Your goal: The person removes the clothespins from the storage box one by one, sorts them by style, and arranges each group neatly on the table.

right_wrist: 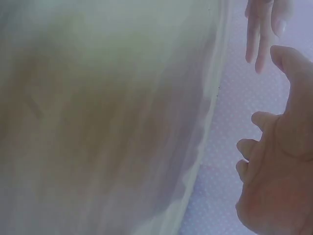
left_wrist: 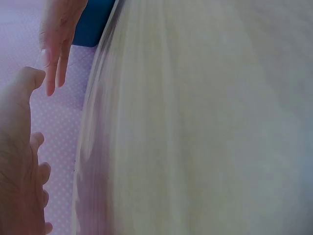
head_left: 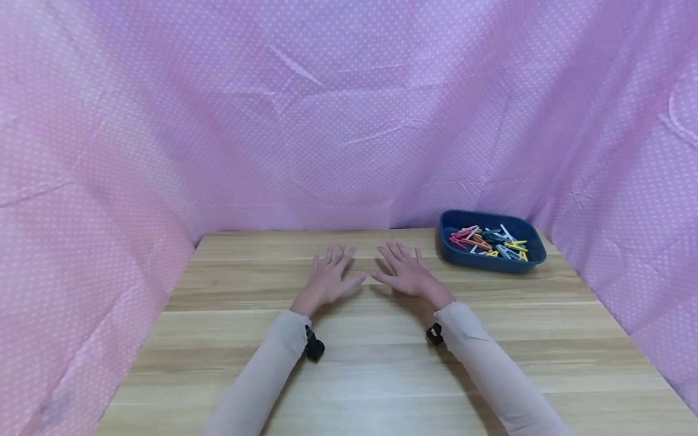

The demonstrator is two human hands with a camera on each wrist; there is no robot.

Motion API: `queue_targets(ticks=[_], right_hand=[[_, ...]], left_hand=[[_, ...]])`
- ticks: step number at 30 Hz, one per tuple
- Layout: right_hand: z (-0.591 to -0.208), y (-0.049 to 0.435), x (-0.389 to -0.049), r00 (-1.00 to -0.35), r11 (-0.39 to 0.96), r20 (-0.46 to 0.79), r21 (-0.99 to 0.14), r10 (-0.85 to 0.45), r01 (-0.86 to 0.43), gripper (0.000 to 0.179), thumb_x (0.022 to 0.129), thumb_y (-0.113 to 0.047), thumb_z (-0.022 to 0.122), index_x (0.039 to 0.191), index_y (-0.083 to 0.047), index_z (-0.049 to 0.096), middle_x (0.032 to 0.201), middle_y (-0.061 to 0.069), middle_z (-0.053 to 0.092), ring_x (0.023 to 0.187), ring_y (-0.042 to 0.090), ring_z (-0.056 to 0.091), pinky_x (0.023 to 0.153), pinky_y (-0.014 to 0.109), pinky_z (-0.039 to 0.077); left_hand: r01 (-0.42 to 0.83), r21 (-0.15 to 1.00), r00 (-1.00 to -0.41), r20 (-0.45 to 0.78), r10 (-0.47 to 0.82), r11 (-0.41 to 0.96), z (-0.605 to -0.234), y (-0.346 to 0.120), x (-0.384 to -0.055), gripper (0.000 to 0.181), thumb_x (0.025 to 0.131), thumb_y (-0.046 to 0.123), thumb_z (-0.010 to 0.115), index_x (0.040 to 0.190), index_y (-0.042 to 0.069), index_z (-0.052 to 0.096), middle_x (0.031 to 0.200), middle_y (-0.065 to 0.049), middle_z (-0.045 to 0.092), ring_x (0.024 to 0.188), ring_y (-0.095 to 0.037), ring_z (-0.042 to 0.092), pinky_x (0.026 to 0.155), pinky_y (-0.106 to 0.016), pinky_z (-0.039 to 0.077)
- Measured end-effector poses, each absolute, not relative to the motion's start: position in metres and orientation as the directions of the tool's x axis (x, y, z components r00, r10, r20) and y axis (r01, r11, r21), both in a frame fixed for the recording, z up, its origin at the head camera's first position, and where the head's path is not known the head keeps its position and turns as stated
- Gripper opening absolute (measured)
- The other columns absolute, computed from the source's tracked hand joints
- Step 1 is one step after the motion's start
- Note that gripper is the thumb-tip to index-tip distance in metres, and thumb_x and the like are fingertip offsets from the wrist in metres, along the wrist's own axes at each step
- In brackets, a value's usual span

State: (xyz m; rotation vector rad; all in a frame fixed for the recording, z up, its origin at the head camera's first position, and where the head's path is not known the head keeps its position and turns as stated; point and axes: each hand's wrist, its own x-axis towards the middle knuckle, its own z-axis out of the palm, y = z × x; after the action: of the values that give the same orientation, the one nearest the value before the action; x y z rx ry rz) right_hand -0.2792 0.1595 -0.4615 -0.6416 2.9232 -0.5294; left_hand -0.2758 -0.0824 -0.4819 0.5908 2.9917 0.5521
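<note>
My left hand (head_left: 328, 280) is held over the middle of the wooden table (head_left: 360, 387), palm down with its fingers spread. Just to its right, my right hand (head_left: 406, 272) takes a mirrored pose, the two thumbs pointing at each other with a small gap. Neither hand holds anything. Both wrist views show the palms raised off the tabletop. Beyond the right hand, toward the back right corner, stands a dark blue plastic basket (head_left: 485, 260). Inside it lie several clothespins (head_left: 463, 236) in pink, orange, yellow, white and blue.
Pink polka-dot cloth (head_left: 349, 121) hangs behind the table and along both sides. A black wrist camera (head_left: 314, 346) sits at the left cuff and another black camera (head_left: 435, 333) at the right cuff.
</note>
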Motion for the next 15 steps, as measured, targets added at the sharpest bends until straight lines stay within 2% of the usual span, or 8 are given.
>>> queue_targets(ticks=[5,8,15], right_hand=[[-0.453,0.171,-0.283,-0.894,0.814,-0.015,-0.420,-0.448,-0.401,0.082,0.100,-0.062,0.046,0.165,-0.021,0.016,0.171,0.014,0.013,0.158,0.039,0.005,0.120,0.070,-0.004],[-0.443,0.184,-0.287,-0.894,0.795,0.009,-0.455,-0.447,-0.402,0.080,0.101,-0.057,0.050,0.164,-0.021,0.017,0.171,0.012,0.013,0.159,0.036,0.006,0.120,0.070,-0.004],[-0.410,0.226,-0.289,-0.906,0.753,0.039,-0.541,-0.422,-0.374,0.075,0.102,-0.043,0.056,0.164,-0.019,0.021,0.170,0.015,0.017,0.158,0.039,0.006,0.119,0.071,-0.003]], left_hand=[[0.350,0.408,-0.929,0.031,0.370,0.843,-0.478,-0.074,-0.277,0.087,0.096,0.077,0.034,0.165,0.031,0.006,0.172,-0.011,0.011,0.158,-0.042,0.006,0.122,-0.068,0.006],[0.353,0.459,-0.926,0.050,0.373,0.815,-0.472,-0.063,-0.279,0.090,0.095,0.076,0.039,0.165,0.028,0.009,0.172,-0.011,0.012,0.158,-0.042,0.007,0.122,-0.068,0.006],[0.369,0.630,-0.916,0.123,0.381,0.683,-0.454,-0.025,-0.290,0.099,0.093,0.065,0.060,0.165,0.025,0.006,0.172,-0.006,0.010,0.159,-0.036,0.009,0.123,-0.065,0.006]])
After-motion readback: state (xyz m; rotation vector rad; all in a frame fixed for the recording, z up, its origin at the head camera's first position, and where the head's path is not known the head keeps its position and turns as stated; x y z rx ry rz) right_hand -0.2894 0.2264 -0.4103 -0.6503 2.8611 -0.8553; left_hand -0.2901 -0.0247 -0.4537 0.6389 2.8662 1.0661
